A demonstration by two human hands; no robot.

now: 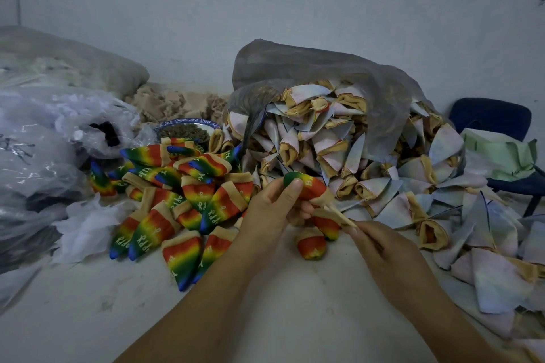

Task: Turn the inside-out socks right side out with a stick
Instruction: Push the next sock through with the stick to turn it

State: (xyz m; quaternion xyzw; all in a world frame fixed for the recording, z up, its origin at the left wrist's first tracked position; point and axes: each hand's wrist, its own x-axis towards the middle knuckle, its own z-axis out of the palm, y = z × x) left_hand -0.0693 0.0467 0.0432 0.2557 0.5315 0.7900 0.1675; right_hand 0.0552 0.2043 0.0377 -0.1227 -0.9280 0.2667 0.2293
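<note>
While my left fingers (291, 190) grip the sock (311, 187) by its toe, my right fingers (357, 230) pinch its cuff (331, 211), stretched near-right.

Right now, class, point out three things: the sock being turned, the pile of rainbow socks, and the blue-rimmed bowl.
sock being turned (310, 187), head view, on its orange middle.
pile of rainbow socks (203, 195), head view, on a sock mid-pile.
blue-rimmed bowl (187, 121), head view, on its far rim.

Crumpled clear plastic bags (44, 138) lie at the left of the white table (88, 303), a blue-patterned round bowl (206, 124) of dark bits just beside them, a beige fabric heap (174, 103) behind it, and a dark blue chair (489, 121) bearing pale green cloth (501, 156) at far right.
</note>
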